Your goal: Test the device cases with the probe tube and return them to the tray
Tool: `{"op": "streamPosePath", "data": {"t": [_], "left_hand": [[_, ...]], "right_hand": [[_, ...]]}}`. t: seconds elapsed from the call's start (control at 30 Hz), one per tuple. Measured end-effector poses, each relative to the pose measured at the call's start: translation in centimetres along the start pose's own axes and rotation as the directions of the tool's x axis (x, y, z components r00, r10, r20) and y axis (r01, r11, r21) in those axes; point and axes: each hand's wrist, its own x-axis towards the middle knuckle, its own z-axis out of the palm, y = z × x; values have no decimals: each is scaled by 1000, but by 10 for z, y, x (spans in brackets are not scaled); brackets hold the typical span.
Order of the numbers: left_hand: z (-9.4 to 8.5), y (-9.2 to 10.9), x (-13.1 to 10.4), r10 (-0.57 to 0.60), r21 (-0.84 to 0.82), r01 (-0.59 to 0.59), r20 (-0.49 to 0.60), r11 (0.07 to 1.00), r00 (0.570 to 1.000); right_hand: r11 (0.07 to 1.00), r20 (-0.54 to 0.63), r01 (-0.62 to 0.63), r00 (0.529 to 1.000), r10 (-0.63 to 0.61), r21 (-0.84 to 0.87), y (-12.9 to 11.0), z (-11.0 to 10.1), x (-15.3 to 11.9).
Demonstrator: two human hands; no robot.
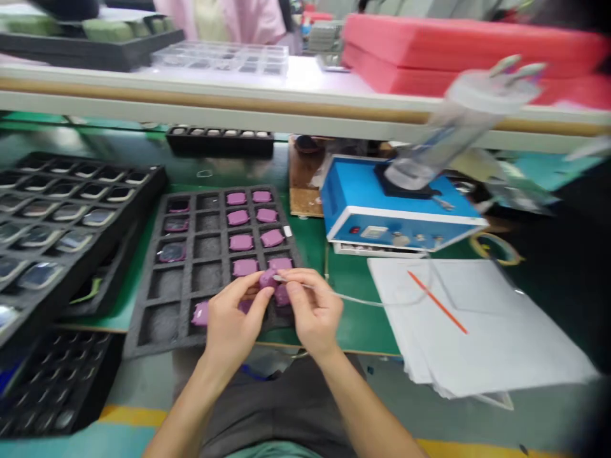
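Purple shows between the two hands: a small piece (pixel 268 278), held up over the near right part of the grey foam tray (pixel 138 331). The left hand (pixel 237 312) has its grip closed about that piece, thumb and fingers pinching it from the side. The right hand (pixel 315 312) has its grip clenched on a slim tool (pixel 280 278), the tip right up by the piece, though I can't tell from here whether they touch. A pale cord (pixel 358 299) trails from it, off to the right of the foam tray. More purple blocks (pixel 241 242) sit in the foam tray's two right-hand columns, and some dark-faced pieces (pixel 172 252) lie in its far left pockets. Under it spreads a green worktop (pixel 365 331). Left of the foam tray stands a large black tray (pixel 150 191) with rows of glassy-faced pieces. To its right, towards the back, is a blue box (pixel 348 191) with a clear tube (pixel 458 121) on top; also to its right lie white papers (pixel 506 343) with an orange stick (pixel 436 302) across them. Beyond the foam tray runs a shelf (pixel 238 111), bearing red slabs (pixel 405 57) and a clear case (pixel 219 57), with a person in pink (pixel 262 19) behind.
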Motion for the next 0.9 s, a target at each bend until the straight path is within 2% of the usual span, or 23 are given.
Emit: {"op": "streamPosePath", "data": {"t": [0.1,0.17,0.27,0.43,0.5,0.57,0.63,0.7,0.77,0.83,0.9], "left_hand": [[-26,1,9,89,248,-94,32,964,996],[-50,-2,20,89,398,-105,60,911,994],[-78,-15,35,52,527,-130,160,840,986],[-91,-33,42,7,591,-226,349,774,937],[-97,-35,45,21,608,-235,338,759,941],[-108,-38,52,28,674,-198,254,712,967],[-122,-43,64,-29,758,-141,206,637,978],[-136,-49,78,-133,812,-119,235,572,963],[-145,-56,90,-195,827,-139,287,545,938],[-148,-61,100,-173,824,-166,303,542,937],[-145,-61,103,-102,807,-175,278,564,955]], "right_hand": [[998,-56,-49,997,52,49,2,0,-5],[995,-53,-79,995,83,68,3,0,-6],[993,-45,-98,994,101,59,3,0,-7],[989,-100,-147,985,144,-29,0,1,-9],[985,-123,-168,979,163,-31,0,1,-10],[984,-135,-177,975,174,-9,0,1,-12],[985,-139,-175,975,172,-7,1,0,-12],[985,-135,-169,977,164,-33,1,0,-12],[985,-117,-164,981,157,-60,0,-1,-12],[986,-105,-153,984,146,-61,0,0,-12],[990,-107,-137,986,132,-43,0,0,-12]]}}
